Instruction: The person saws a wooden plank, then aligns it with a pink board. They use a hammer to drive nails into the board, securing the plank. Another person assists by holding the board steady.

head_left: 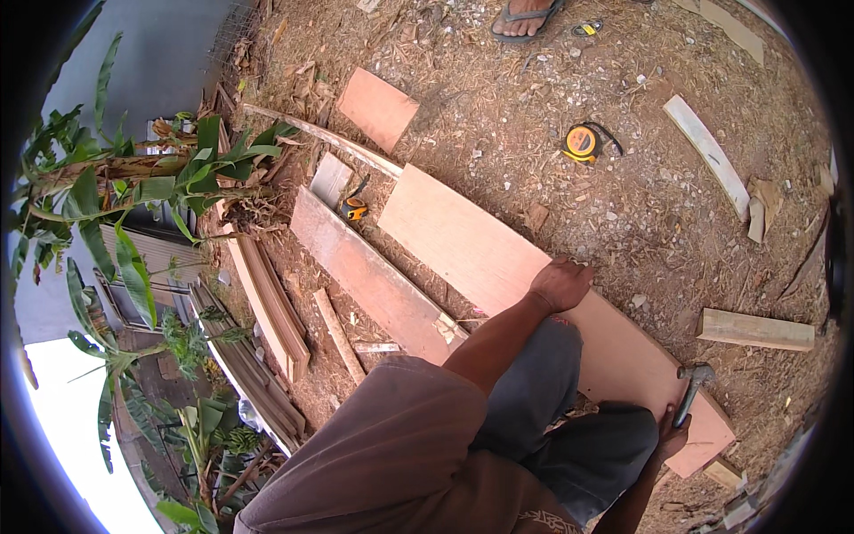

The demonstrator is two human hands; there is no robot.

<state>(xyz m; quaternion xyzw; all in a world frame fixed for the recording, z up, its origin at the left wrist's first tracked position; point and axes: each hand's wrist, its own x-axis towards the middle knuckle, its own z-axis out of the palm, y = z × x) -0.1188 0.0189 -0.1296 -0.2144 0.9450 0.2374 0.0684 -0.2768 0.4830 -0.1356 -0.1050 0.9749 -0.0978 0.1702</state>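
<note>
A long, pale reddish plywood board (pixel 480 236) stretches diagonally in front of me, from upper left to lower right, beside my knees. My left hand (pixel 562 283) is closed at its far long edge, the fingers curled over; the fingertips are partly hidden. Near the board's right end, my right hand (pixel 673 436) grips a claw hammer (pixel 692 387) by its dark handle. The hammer's metal head points away from me, above the board's surface. Beside the left half of the board lies a second, weathered plank (pixel 365 267).
A yellow tape measure (pixel 583 142) lies on the dirt beyond the board, another tape measure (pixel 353 209) by the planks. A plywood offcut (pixel 378 109) and wood strips (pixel 756 328) are scattered around. Stacked boards (pixel 267 303) and plants stand left. Another person's sandalled foot (pixel 525 20) is at the top.
</note>
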